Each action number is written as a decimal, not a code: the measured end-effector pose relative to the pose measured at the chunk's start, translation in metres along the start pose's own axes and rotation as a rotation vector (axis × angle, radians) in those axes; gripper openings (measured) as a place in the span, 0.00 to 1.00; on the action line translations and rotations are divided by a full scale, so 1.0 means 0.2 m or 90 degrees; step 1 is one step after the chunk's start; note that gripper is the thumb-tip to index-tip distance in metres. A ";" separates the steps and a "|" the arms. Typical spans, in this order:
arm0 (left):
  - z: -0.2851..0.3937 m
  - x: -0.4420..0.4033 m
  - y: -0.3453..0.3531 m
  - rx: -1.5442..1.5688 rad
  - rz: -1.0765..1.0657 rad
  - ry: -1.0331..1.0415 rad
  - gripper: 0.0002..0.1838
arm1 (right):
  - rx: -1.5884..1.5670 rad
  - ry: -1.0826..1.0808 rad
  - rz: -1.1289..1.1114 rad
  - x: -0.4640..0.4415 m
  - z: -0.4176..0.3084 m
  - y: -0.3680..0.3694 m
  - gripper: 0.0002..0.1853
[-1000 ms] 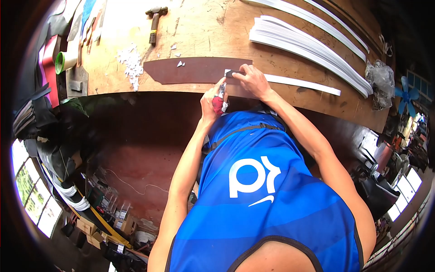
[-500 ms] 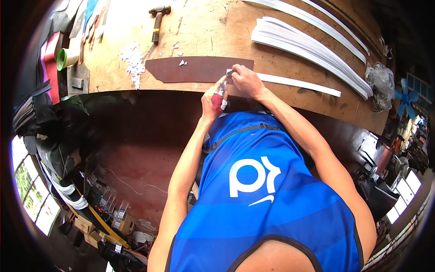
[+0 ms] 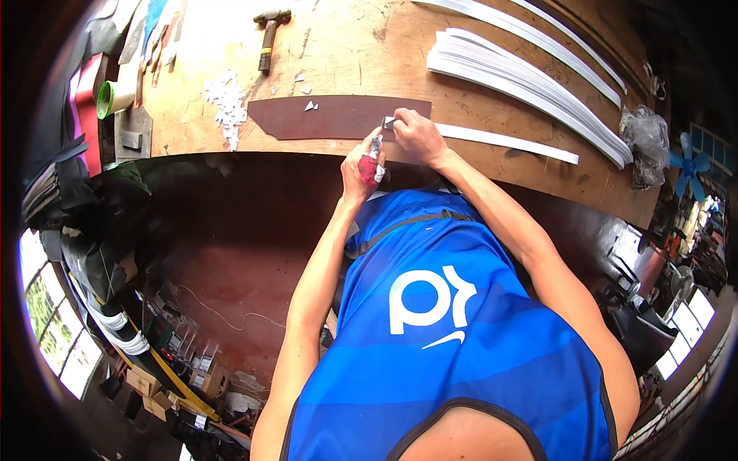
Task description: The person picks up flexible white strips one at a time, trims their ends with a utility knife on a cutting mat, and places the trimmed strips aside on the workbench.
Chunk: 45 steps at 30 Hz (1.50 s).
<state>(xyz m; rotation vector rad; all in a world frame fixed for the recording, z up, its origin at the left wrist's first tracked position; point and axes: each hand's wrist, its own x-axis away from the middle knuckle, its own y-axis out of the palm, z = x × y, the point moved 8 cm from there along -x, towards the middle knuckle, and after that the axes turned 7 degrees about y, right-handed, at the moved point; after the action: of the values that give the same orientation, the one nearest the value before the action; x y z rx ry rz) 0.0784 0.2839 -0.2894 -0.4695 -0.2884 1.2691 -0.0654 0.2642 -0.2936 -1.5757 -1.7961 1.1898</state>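
Right hand (image 3: 419, 137): fingers closed on a small dark piece (image 3: 390, 124) at the left end of the white strip (image 3: 507, 142)
Left hand (image 3: 360, 170): fingertips just beside that end; cannot tell whether it grips anything
Strip: left end over the brown panel (image 3: 323, 119), the rest running rightward along the surface (image 3: 346, 58)
Hammer (image 3: 267, 42): beyond the panel

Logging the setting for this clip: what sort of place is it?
Most likely a small craft or manufacturing workshop, judging by the worn wooden worktable, the hammer lying on it and the heap of small white scraps.
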 end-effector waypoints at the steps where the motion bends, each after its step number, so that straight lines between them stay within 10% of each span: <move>1: 0.00 0.00 0.00 0.017 0.015 0.020 0.23 | 0.002 -0.002 -0.004 0.00 0.00 0.00 0.03; 45: -0.02 -0.23 -0.11 0.001 -0.229 0.188 0.24 | 0.004 0.105 0.003 0.08 -0.01 -0.03 0.11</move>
<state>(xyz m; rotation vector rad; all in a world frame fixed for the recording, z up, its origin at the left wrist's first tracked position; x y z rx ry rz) 0.0848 0.2337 -0.2793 -0.5677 -0.1146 0.8364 -0.0713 0.2802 -0.2911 -1.6253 -1.6823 1.0345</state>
